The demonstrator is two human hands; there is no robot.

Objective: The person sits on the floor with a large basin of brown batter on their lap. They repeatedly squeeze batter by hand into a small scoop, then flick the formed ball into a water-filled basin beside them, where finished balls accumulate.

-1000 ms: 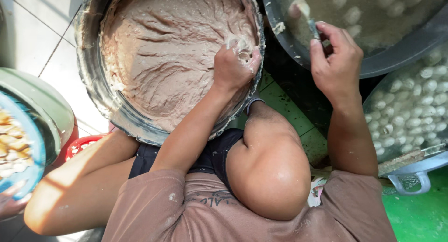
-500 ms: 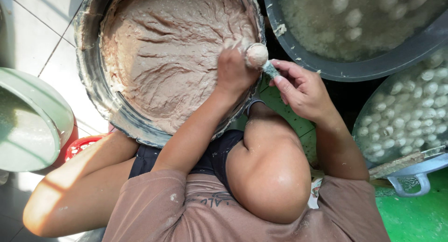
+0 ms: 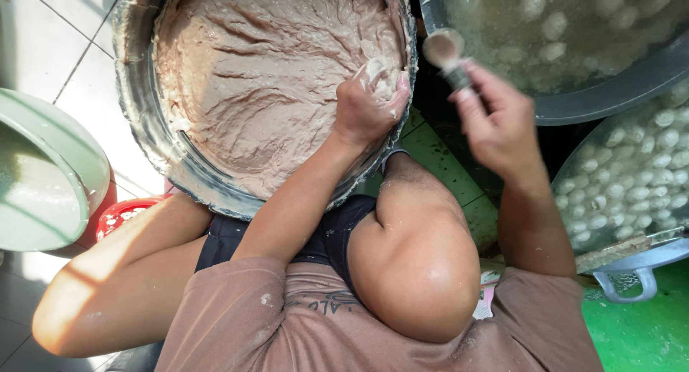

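Over grey basin: left hand fingers clenched on paste (pinkish), right hand grasping spoon.

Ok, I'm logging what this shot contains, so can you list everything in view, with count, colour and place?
Basin of paste: one, dark metal rim, pinkish-brown paste, top centre.
Pot of cloudy liquid: one, dark grey, pale balls floating in it, top right.
Container of balls: one, whitish balls heaped, right edge, with a metal handle below.
Spoon: one, loaded with a ball of paste, between the basin and the pot.
Lidded bucket: one, pale green lid, left edge.
Red container: one, partly hidden, lower left.
Floor tiles: pale, top left; green surface at lower right.
Left hand: one, fisted in paste at the basin's right rim.
Right hand: one, blurred, holding the spoon.
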